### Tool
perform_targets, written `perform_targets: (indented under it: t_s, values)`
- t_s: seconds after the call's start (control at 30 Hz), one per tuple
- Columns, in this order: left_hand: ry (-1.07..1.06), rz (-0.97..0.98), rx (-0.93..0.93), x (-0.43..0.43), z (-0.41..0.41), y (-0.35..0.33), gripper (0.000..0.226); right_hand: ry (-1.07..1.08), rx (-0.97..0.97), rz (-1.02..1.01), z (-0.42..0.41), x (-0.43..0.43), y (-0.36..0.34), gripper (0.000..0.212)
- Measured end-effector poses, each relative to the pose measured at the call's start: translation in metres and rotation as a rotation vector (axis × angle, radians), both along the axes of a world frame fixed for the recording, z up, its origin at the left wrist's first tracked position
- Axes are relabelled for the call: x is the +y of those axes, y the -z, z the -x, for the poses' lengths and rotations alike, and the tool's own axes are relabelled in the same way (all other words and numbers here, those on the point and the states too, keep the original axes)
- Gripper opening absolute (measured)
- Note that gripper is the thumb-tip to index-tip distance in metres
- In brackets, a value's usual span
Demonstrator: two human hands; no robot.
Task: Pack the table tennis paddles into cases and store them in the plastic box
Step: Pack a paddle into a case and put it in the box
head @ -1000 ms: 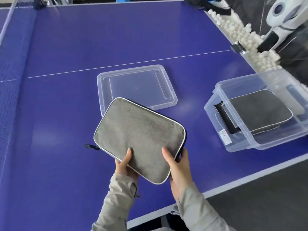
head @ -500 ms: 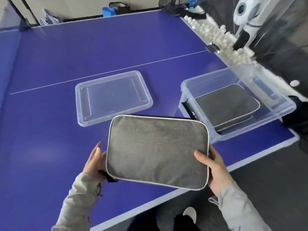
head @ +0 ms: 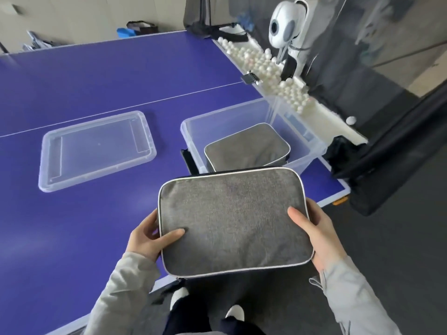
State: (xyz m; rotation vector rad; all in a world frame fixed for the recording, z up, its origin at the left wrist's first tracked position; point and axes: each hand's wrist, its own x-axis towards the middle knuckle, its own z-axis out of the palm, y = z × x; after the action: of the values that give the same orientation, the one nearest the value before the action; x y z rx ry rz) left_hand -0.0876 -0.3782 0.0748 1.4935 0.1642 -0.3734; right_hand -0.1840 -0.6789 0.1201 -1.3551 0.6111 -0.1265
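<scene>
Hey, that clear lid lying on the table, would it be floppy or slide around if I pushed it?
The clear lid looks thin and moulded, so it probably flexes slightly yet keeps its shape. It lies flat on the smooth blue table, so a push would likely slide it, not tip it. Probably light for its size.

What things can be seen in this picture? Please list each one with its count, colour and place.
held case: 1, grey with pale piping, between both hands at the table's near edge
second case: 1, grey, inside the plastic box
plastic box: 1, clear, open, right part of the table
lid: 1, clear, flat on the table left of the box
table: 1, blue with white lines
balls: many, white, in a tray along the table's right end
ball machine: 1, white, behind the balls
left hand: grip on the case's left edge
right hand: grip on its right edge
</scene>
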Motion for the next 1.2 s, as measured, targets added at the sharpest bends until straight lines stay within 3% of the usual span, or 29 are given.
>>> perform_targets:
  t_s: [0.37,0.5,0.63,0.77,1.0,1.2]
  values:
    - [-0.180,-0.031,-0.089,-0.072,-0.036,-0.005,0.061,0.021,-0.097,0.297,-0.074,-0.068,-0.002,0.033]
    - [-0.193,-0.022,-0.125,-0.100,-0.074,-0.001,0.068,0.056,-0.121,0.340,-0.118,-0.097,0.003,0.029]
    - [-0.141,-0.013,-0.142,-0.130,-0.115,0.002,0.083,0.014,-0.107,0.366,-0.165,-0.129,0.005,0.041]
    - [-0.080,0.004,-0.141,-0.160,-0.151,0.007,0.076,-0.065,-0.083,0.438,-0.206,-0.156,0.003,0.049]
    - [-0.080,-0.028,-0.017,-0.193,-0.180,0.027,0.076,-0.210,0.039,0.485,-0.260,-0.175,0.030,0.065]
    - [-0.142,-0.059,0.146,-0.203,-0.184,0.047,0.096,-0.317,0.140,0.495,-0.280,-0.182,0.063,0.066]
